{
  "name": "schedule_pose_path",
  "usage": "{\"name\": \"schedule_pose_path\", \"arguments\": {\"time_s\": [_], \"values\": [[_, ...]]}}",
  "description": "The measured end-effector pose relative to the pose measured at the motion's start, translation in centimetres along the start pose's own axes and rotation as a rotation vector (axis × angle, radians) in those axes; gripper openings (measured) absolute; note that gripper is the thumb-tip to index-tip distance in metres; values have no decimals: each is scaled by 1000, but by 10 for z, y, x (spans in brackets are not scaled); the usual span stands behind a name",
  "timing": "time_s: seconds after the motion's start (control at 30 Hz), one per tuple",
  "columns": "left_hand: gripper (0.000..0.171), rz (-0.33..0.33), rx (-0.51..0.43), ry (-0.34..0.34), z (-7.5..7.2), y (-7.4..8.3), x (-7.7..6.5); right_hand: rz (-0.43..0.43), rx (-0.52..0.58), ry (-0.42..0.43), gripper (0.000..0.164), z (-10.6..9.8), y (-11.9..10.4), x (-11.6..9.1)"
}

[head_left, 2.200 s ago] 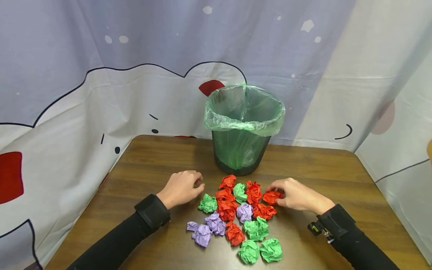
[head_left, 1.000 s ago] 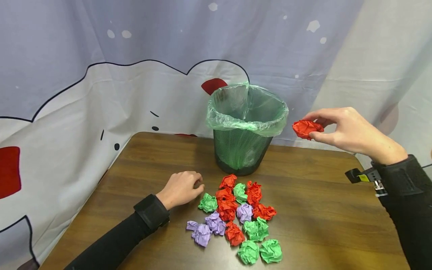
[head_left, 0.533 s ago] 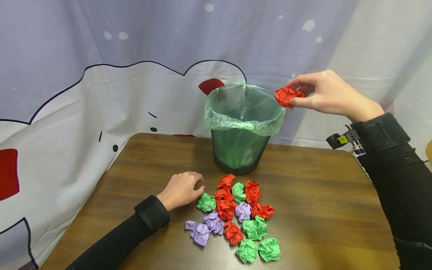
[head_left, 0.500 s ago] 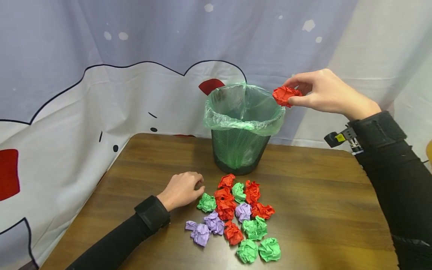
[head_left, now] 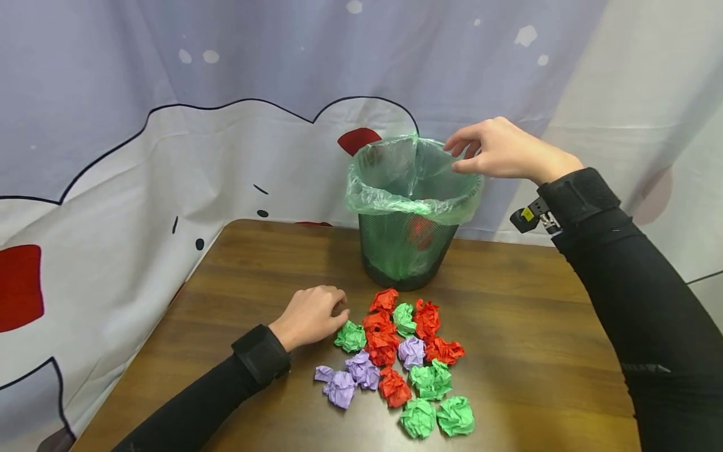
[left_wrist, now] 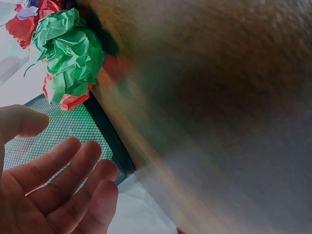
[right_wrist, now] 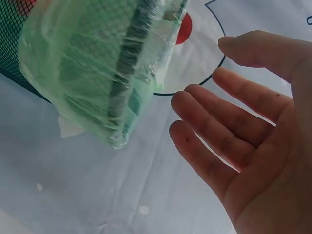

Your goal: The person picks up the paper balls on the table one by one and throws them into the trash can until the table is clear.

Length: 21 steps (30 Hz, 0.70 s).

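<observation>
My right hand [head_left: 497, 150] hovers over the right rim of a dark mesh wastebasket [head_left: 398, 251] lined with a green plastic bag [head_left: 390, 199]. Its fingers are parted, and the right wrist view shows nothing in the palm. Through the mesh and liner, a red crumpled paper ball [head_left: 420, 231] shows inside the basket. My left hand [head_left: 313, 314] rests on the table with loosely bent fingers, holding nothing. Right by its fingertips lies a green crumpled paper ball [head_left: 351, 337], large in the left wrist view as well.
In front of the basket, several red, green and purple paper balls lie clustered, among them a red ball [head_left: 394, 387], a purple ball [head_left: 340, 389] and a green ball [head_left: 455, 415]. The wooden table [head_left: 525, 351] ends at a patterned curtain [head_left: 237, 163] behind.
My right hand lifted a red paper ball from the right of the cluster, carried it up to the basket's rim and let it go into the basket. My left hand has stayed put.
</observation>
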<state>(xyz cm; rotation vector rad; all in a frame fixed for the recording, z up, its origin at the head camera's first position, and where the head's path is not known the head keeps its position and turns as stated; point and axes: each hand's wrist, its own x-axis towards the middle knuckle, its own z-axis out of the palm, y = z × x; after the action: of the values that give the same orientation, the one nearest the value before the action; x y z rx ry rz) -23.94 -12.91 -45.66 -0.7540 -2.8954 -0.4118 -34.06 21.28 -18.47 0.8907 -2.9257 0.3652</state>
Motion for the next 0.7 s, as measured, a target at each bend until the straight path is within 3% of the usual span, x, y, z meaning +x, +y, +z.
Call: {"name": "schedule_pose_path", "arguments": {"time_s": [0.2, 0.37, 0.57, 0.7], "values": [[19, 4, -21, -19, 1, 2, -2, -28, -9, 24, 32, 6, 3, -11], [31, 53, -51, -21, 2, 5, -1, -28, -16, 69, 28, 9, 6, -29], [38, 116, -64, -29, 2, 8, 1, -45, -45, 170, 23, 16, 14, -58], [43, 135, -62, -76, 3, 8, 1, -75, -77, 244, 19, 22, 18, -77]]}}
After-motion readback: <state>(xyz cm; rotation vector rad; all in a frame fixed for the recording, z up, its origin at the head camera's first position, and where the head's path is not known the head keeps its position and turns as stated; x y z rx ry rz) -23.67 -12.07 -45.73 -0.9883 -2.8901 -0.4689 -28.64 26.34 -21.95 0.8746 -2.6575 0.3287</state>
